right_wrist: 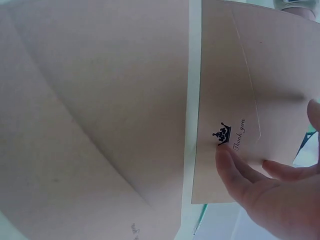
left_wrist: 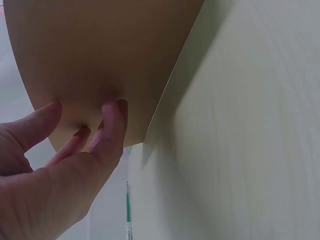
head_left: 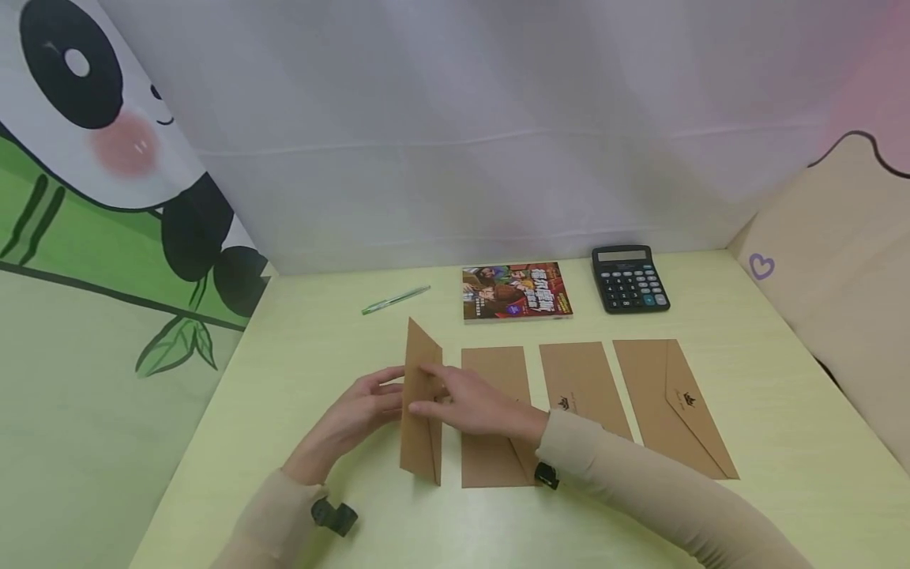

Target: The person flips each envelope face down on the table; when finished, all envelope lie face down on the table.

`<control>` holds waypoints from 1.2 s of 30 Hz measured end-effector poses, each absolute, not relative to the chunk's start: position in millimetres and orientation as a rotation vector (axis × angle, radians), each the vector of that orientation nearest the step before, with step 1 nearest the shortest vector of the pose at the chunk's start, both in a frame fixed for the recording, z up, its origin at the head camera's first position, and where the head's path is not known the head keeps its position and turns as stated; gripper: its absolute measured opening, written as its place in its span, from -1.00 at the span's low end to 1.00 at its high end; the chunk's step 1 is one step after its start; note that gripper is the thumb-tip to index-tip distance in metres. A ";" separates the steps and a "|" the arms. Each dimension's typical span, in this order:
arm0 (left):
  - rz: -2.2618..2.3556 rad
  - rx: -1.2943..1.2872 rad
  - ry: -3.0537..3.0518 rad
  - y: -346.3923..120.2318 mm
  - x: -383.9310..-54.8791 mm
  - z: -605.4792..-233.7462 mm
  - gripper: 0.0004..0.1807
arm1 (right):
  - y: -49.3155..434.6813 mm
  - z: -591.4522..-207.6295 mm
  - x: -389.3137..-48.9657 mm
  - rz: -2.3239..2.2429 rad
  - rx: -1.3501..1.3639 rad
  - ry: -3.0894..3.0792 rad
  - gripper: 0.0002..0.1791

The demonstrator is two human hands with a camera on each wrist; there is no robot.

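Observation:
A brown kraft envelope [head_left: 418, 446] stands on its edge, held up between both hands. From the left, the left hand [head_left: 366, 415] presses its fingertips and thumb against the plain side, which fills the top of the left wrist view. On the other side, the right hand [head_left: 472, 401] lays spread fingertips on the flap face, beside a black crown and "Thank you" print [right_wrist: 222, 134]. Flat to the right lies a second envelope [head_left: 490, 458], partly hidden by the right hand and wrist. Two more envelopes, a middle one [head_left: 586, 371] and a far-right one [head_left: 664, 395], continue the row.
Behind the envelopes lie a green pen [head_left: 396, 300], a colourful book [head_left: 517, 292] and a black calculator [head_left: 629, 278]. A white cloth [head_left: 455, 190] hangs along the back edge of the pale table [head_left: 320, 332]. Printed panels stand at both sides.

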State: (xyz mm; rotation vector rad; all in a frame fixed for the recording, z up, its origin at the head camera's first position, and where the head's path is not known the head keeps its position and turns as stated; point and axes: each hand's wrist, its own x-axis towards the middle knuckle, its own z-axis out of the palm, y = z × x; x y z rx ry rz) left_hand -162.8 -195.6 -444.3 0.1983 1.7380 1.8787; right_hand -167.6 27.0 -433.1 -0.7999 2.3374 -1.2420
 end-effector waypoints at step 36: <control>1.520 -0.016 2.221 -189.4 -167.3 -454.4 -0.03 | 31.7 -431.7 -162.9 -1.791 -0.715 2.097 -0.11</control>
